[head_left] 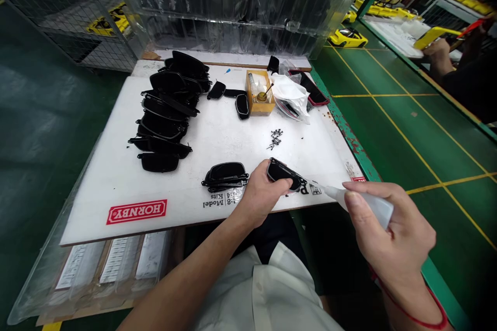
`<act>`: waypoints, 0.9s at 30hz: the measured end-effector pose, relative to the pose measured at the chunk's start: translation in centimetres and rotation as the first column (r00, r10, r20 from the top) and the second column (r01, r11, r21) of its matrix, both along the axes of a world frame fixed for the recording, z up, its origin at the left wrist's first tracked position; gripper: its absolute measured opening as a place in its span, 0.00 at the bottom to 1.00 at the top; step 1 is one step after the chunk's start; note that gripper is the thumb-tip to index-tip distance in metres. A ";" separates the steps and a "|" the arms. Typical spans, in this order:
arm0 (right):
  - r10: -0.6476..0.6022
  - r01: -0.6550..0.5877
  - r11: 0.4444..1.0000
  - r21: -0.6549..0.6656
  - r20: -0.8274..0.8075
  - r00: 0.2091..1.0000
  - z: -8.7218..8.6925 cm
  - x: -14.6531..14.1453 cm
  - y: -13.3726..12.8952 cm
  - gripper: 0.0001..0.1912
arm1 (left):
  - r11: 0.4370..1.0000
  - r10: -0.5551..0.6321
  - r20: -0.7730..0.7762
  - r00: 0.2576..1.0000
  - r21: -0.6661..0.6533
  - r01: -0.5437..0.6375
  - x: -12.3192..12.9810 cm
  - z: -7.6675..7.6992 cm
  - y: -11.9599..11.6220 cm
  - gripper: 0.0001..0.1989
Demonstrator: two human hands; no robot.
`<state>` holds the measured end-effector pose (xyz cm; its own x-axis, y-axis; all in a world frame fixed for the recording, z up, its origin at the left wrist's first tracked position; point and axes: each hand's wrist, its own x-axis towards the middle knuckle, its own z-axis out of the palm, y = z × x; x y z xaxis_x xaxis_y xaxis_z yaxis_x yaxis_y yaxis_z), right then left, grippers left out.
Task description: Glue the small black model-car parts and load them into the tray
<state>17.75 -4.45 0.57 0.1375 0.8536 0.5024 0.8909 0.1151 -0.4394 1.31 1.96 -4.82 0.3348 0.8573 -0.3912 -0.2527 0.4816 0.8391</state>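
In my left hand (261, 191) is a dark, glossy panel with a thin frame (285, 173), pinched between thumb and fingers above the table's front edge. My right hand (388, 225) grips a translucent white squeeze bottle (373, 206) on its side. The bottle's narrow nozzle points left and its tip meets, or nearly meets, the panel's right end; I cannot tell which. Just left of my left hand lies a small stack of similar dark panels (226, 173). Beyond the held panel, a little heap of small black parts (275, 138) rests on the white tabletop (217, 134).
A long pile of dark panels (166, 114) covers the table's left side. Farther back stand a yellow box (261, 109) with a small pot, and a white plastic bag (291, 95). Wrapped dark boxes (233, 10) rise behind. At right, another person's hand (437, 54) holds a yellow part.
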 end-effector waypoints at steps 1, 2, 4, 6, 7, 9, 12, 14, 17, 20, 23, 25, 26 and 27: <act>0.002 -0.002 1.000 0.001 -0.005 1.000 0.0 0.0 0.1 0.07 | 1.000 0.005 0.004 1.000 -0.003 -0.005 0.0 0.0 0.0 0.08; 0.005 -0.005 1.000 0.000 -0.009 1.000 0.0 0.0 0.1 0.06 | 1.000 0.010 0.009 1.000 -0.007 -0.010 0.1 0.1 0.0 0.08; 0.015 -0.015 1.000 0.000 -0.015 1.000 -0.1 -0.1 0.3 0.06 | 1.000 0.020 0.017 1.000 -0.024 -0.019 0.1 0.2 0.1 0.09; 0.030 -0.030 0.999 -0.022 -0.024 0.999 -0.2 -0.3 0.5 0.07 | 0.999 0.023 0.023 0.999 -0.044 -0.022 0.2 0.4 0.1 0.09; 0.040 -0.041 0.999 -0.032 -0.029 0.999 -0.2 -0.4 0.6 0.07 | 0.998 0.022 0.022 1.000 -0.051 -0.021 0.2 0.5 0.1 0.09; 0.064 -0.065 0.997 -0.049 -0.032 0.997 -0.3 -0.7 0.8 0.07 | 0.998 0.024 0.020 1.000 -0.054 -0.023 0.2 0.6 0.1 0.09; 0.079 -0.080 0.996 -0.048 -0.018 0.997 -0.4 -1.1 1.2 0.08 | 0.999 0.026 0.022 0.999 -0.047 -0.024 0.1 0.6 0.1 0.09; 0.083 -0.083 0.995 -0.046 -0.013 0.996 -0.5 -1.2 1.5 0.08 | 0.999 0.020 0.014 1.000 -0.040 -0.019 0.1 0.7 0.1 0.09; 0.091 -0.092 0.995 -0.043 -0.022 0.996 -0.8 -1.2 1.6 0.08 | 0.999 0.008 -0.001 1.000 -0.043 -0.008 0.0 0.9 0.1 0.09; 0.085 -0.086 0.995 -0.045 -0.026 0.996 -1.0 -1.2 1.8 0.08 | 0.999 -0.002 0.006 1.000 -0.045 0.002 0.0 1.1 0.2 0.08; 0.083 -0.083 0.996 -0.042 -0.019 0.996 -1.1 -1.2 1.8 0.09 | 0.999 0.004 0.009 1.000 -0.042 -0.003 0.0 1.1 0.3 0.08; 0.081 -0.082 0.996 -0.046 -0.014 0.997 -1.2 -1.2 1.9 0.09 | 0.999 0.005 -0.004 1.000 -0.034 -0.005 0.0 1.0 0.3 0.08; 0.080 -0.080 0.996 -0.049 -0.012 0.997 -1.2 -1.2 1.9 0.09 | 1.000 0.004 -0.013 1.000 -0.030 -0.004 0.0 1.0 0.3 0.08; 0.079 -0.079 0.996 -0.051 -0.011 0.997 -1.2 -1.2 1.9 0.10 | 1.000 0.004 -0.019 1.000 -0.029 -0.004 0.1 0.9 0.3 0.08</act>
<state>16.53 -2.56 -0.61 0.0730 0.8865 0.4569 0.8761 0.1620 -0.4542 1.36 2.24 -3.92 0.3237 0.8469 -0.4219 -0.2385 0.5045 0.8298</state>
